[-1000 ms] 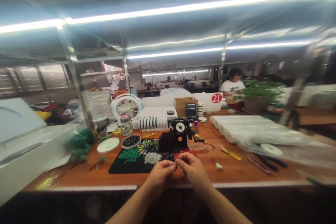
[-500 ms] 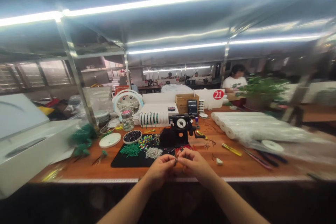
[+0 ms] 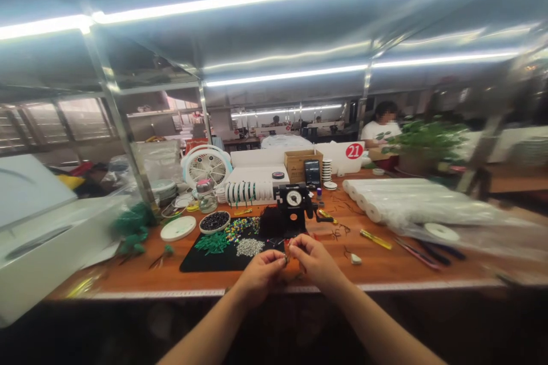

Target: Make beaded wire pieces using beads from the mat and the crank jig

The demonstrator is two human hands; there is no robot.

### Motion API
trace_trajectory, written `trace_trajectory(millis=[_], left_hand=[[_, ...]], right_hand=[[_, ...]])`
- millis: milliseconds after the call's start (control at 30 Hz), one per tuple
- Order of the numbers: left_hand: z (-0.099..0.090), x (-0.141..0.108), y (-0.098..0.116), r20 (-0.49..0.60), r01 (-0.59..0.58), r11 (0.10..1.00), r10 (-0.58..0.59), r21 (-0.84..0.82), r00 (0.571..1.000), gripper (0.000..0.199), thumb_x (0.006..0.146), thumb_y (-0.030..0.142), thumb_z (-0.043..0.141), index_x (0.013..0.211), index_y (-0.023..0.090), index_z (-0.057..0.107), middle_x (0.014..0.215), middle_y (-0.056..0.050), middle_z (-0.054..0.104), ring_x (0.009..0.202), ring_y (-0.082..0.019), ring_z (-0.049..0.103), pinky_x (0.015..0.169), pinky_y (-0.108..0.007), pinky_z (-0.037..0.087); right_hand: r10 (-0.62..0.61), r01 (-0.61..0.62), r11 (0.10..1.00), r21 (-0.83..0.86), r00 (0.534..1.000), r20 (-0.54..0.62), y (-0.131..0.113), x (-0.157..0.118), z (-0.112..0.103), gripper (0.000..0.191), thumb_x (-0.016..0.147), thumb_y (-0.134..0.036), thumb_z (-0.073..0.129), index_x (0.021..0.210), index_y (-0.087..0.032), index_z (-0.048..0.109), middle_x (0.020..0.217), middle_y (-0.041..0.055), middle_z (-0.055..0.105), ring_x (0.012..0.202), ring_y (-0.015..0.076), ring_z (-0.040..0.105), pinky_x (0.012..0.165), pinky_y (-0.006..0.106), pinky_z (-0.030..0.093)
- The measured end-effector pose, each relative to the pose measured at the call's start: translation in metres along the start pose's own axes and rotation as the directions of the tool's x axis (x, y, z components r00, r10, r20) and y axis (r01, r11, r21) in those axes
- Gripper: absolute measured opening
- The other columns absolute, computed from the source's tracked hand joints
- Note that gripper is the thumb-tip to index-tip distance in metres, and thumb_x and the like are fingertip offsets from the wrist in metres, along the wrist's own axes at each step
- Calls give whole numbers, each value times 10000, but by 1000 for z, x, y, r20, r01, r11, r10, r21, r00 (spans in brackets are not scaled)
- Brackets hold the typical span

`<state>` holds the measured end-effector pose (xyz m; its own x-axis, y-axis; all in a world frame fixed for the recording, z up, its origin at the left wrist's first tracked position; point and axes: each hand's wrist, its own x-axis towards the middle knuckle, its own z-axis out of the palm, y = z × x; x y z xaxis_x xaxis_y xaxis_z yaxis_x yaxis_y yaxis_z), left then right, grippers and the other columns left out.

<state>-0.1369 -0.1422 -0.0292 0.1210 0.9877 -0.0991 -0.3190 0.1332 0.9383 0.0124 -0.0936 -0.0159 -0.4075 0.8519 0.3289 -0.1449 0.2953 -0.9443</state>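
Note:
My left hand (image 3: 262,275) is closed in a pinch, with a small dark piece at its fingertips too small to name. Just right of it, my right hand (image 3: 317,265) pinches thumb and forefinger together; what lies between them cannot be made out. A narrow gap separates the fingertips, over the table's front part. Beyond the left hand, a black mat (image 3: 192,265) carries silver beads (image 3: 250,247), green slim pieces (image 3: 213,243) and multicoloured beads (image 3: 238,230). Black beads (image 3: 214,220) fill a round white dish on it. A black device with a dial (image 3: 294,198) stands behind the hands.
White spools (image 3: 250,191) line up left of the device. A fan (image 3: 208,168), a cardboard box (image 3: 295,166) and a phone (image 3: 312,174) stand behind. To the right lie a yellow-handled tool (image 3: 375,239), pliers (image 3: 432,252) and plastic-wrapped white rolls (image 3: 411,199). Another person (image 3: 381,128) sits farther back.
My right hand has drawn slightly up and away from the left, so the fingertips that met are now apart. The left hand has barely moved. The whole view has shifted slightly.

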Motion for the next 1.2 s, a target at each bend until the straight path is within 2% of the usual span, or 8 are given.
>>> trace_trajectory(millis=[100,233,367,667,767,867,933,1200], left_hand=[[-1,1,-1,-6,-2,1000,2,24,1000,330,594,372,786,717,149,577,515,54,446,430,-56,358,447,-194,262],[-1,1,1,-5,17,997,-16,72,1000,342,600,395,778,727,141,588,513,44,465,439,-64,377,455,-199,270],[0,2,0,-24,17,993,-14,120,1000,370,572,414,789,712,124,606,505,43,469,429,-61,367,446,-200,265],[11,4,-9,-210,-81,985,113,155,971,399,486,426,816,666,119,636,566,14,563,485,-84,426,485,-213,291],[11,2,-7,-219,-71,990,96,119,971,376,510,399,807,693,119,638,530,31,527,440,-69,384,461,-212,271],[9,1,-5,-215,-56,997,64,46,975,370,524,404,793,707,143,605,541,42,515,414,-67,374,454,-221,306],[8,1,-4,-198,-53,999,52,1,979,360,535,397,787,713,156,587,554,48,507,417,-67,377,477,-237,356],[9,0,0,-178,-33,999,30,-18,984,347,538,361,804,710,133,608,541,43,494,433,-65,399,492,-231,382]], right_hand=[[-12,12,998,-64,1000,-1,0,1,-1,138,725,-302,548,659,-185,517,626,-18,528,609,138,485,599,259,394],[18,-1,990,-144,993,118,-4,4,-7,133,721,-281,561,780,-164,585,735,11,601,691,152,528,653,265,412],[17,41,951,-306,983,183,-5,6,-10,82,721,-225,554,674,-163,582,637,-10,583,643,140,512,607,244,386],[-108,37,884,-467,986,-126,4,-13,15,101,774,-179,437,685,-182,486,747,64,555,718,200,500,676,333,369],[-67,35,966,-255,991,-117,6,-11,11,154,790,-306,487,712,-179,525,694,39,568,628,165,517,588,289,401],[201,-188,976,108,972,-125,13,-7,2,358,753,-527,511,784,-172,546,585,-13,538,400,92,415,367,217,295],[307,-276,936,219,944,-121,18,-8,-2,434,680,-591,570,770,-166,552,516,-43,496,336,61,340,315,193,205],[303,-254,885,390,951,-69,17,-12,10,404,551,-471,758,722,-151,580,434,-75,450,338,36,316,334,176,183]])
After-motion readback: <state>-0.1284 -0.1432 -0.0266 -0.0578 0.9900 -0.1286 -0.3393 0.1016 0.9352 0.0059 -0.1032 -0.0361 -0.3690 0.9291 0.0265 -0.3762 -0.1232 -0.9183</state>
